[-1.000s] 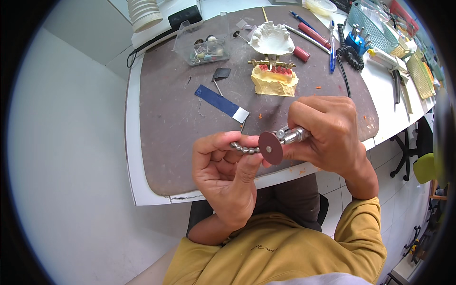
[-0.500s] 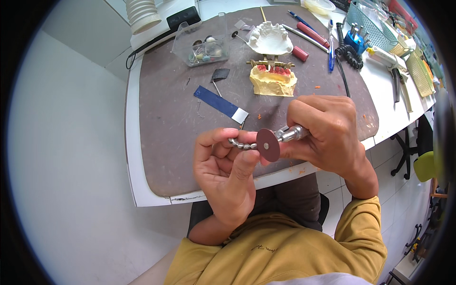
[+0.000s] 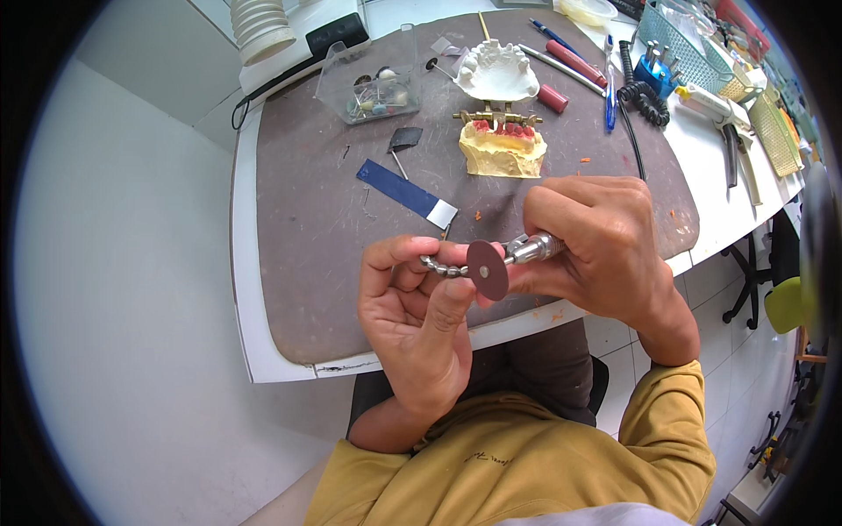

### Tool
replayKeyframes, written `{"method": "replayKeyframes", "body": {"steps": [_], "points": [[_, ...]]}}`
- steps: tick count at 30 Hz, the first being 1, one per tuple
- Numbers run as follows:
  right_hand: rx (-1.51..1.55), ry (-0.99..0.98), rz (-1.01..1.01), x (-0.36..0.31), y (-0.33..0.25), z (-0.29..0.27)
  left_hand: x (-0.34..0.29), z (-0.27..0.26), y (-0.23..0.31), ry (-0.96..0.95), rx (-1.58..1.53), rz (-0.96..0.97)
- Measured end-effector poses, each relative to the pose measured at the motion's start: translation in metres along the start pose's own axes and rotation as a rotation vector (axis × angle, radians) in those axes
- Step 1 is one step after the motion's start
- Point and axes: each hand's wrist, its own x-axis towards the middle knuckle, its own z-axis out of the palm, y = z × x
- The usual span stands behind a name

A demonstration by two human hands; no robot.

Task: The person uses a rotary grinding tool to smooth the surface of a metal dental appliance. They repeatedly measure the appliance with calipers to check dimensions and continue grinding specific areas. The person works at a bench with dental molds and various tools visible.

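My left hand [image 3: 417,320] pinches a curved row of shiny metal dental crowns [image 3: 445,269] between thumb and fingers, just over the table's front edge. In my right hand [image 3: 601,245] is a metal rotary handpiece [image 3: 537,248], gripped close to its tip. A thin reddish-brown cutting disc [image 3: 488,270] is mounted on its end and covers the right part of the metal piece. Whether the disc touches the metal I cannot tell. Beyond the hands stands a hinged brass articulator [image 3: 498,117] with a white plaster cast [image 3: 495,72] and a yellow cast [image 3: 502,151] bearing red wax teeth.
A blue strip with a white end [image 3: 406,193] lies left of the casts. Behind it stands a clear box [image 3: 373,83] of small burs. Pens and a red-handled tool [image 3: 576,63] lie at the back right, near a coiled cord [image 3: 647,103] and baskets [image 3: 684,44].
The handpiece and its disc have shifted slightly left, further over the metal crowns, and the disc has turned a little. My left hand stays nearly still.
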Motion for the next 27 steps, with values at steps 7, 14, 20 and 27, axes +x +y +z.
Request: {"method": "replayKeyframes", "body": {"steps": [7, 14, 20, 27], "points": [[0.006, 0.024, -0.007, 0.001, -0.0005, 0.0009, -0.0013, 0.0012, 0.0001, 0.021, 0.019, 0.016], [-0.011, -0.009, -0.018, 0.0013, -0.0001, -0.0002, -0.0009, 0.0023, 0.001, 0.015, 0.055, 0.018], [0.002, 0.002, 0.009, 0.0005, -0.0008, -0.001, -0.0015, 0.0032, 0.0016, 0.028, 0.085, 0.023], [0.002, 0.016, 0.001, 0.0007, -0.0002, -0.0012, -0.001, 0.0047, 0.0018, 0.018, 0.094, 0.032]]}}
